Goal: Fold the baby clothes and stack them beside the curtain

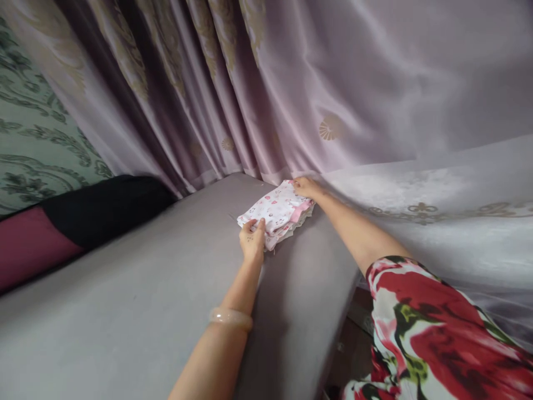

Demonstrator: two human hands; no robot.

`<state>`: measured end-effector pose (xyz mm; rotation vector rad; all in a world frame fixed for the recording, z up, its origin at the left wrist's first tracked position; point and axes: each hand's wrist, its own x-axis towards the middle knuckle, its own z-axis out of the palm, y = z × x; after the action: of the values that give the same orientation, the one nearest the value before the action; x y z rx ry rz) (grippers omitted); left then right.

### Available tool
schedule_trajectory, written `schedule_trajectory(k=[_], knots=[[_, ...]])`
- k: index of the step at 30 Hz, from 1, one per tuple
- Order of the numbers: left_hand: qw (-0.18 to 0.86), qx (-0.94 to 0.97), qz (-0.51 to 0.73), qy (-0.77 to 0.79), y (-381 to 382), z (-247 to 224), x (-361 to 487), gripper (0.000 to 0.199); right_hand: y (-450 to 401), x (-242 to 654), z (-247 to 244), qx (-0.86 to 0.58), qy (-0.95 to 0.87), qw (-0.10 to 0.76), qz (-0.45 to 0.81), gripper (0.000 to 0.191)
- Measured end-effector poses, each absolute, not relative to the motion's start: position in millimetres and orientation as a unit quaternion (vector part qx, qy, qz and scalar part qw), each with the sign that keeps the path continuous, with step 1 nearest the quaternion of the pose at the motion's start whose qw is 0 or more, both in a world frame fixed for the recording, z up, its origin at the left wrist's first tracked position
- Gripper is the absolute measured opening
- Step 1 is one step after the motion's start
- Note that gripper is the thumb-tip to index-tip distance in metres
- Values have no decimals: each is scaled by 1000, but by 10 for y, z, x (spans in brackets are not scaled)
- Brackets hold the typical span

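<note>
A small stack of folded cloth point(275, 208), white with pink and red prints and a pink trim, lies near the far corner of the grey bed surface. Other pale layers show beneath its top piece. At the near left end of the stack, my left hand point(252, 239) grips its edge, thumb on top and fingers partly hidden under it. The far right end is held by my right hand point(306, 188), its fingers closed over the cloth's edge. A pale bangle point(231, 318) circles my left wrist.
Purple-grey curtains point(283, 111) hang behind the bed, with a pale patterned lower band on the right. A black and maroon cushioned piece point(104, 211) runs along the left edge by green patterned wallpaper point(33, 128). The grey bed surface point(125, 311) ends at lower right, above a dark floor.
</note>
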<state>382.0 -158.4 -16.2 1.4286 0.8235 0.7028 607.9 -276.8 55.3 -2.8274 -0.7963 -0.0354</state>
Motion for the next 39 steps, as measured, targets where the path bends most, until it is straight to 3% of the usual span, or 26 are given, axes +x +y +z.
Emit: schedule_trajectory(k=[7,13,19,25,31,39], knots=[[595,666,269,361,-1591,-158,3796,52,-2535,5914,353,-956,-285,56,51,62],[530,716,276,360,-1626,-90,3720,45,-2516,5852,346,-961,-268,42,52,60],[569,710,249,333,-1482,-150,3484,45,-2402,5542,428,-966,-249,57,46,59],[589,703,216,335,-1126,-184,3003,42,-2171,4998,339,-926,-366,81,32,59],[559,705,206,385,-673,-35,2363,31,-2088,4888,286,-929,-367,39,21,59],[505,706,211,449,-171,33,1301,44,-1983,4676,326,-924,-382,10,-26,57]])
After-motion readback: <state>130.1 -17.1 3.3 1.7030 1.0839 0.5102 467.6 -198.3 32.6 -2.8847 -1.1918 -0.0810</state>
